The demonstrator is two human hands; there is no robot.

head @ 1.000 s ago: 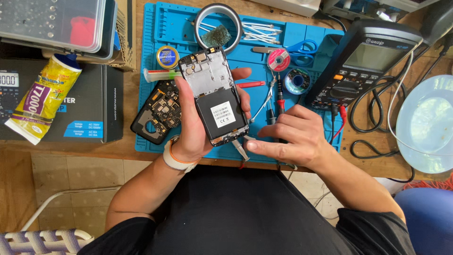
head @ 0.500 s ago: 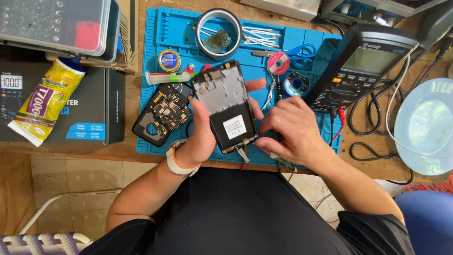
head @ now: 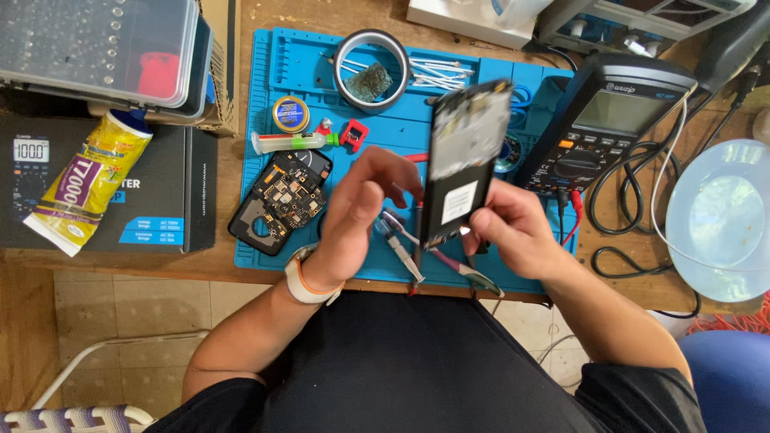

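While being gripped at its lower end by the right hand [head: 513, 232], standing tilted and motion-blurred above the middle of the blue mat [head: 305, 60]: opened phone [head: 465, 160], fingers closing around its lower edge. Hovering just left of it, left hand [head: 365, 200], fingers curled and half open, holding nothing, contact with the phone not discernible. Lying near the mat's left edge, 1 circuit board [head: 281, 200]; near the front edge, tweezers [head: 401, 248]. Resting at the desk's right side, multimeter [head: 609, 120].
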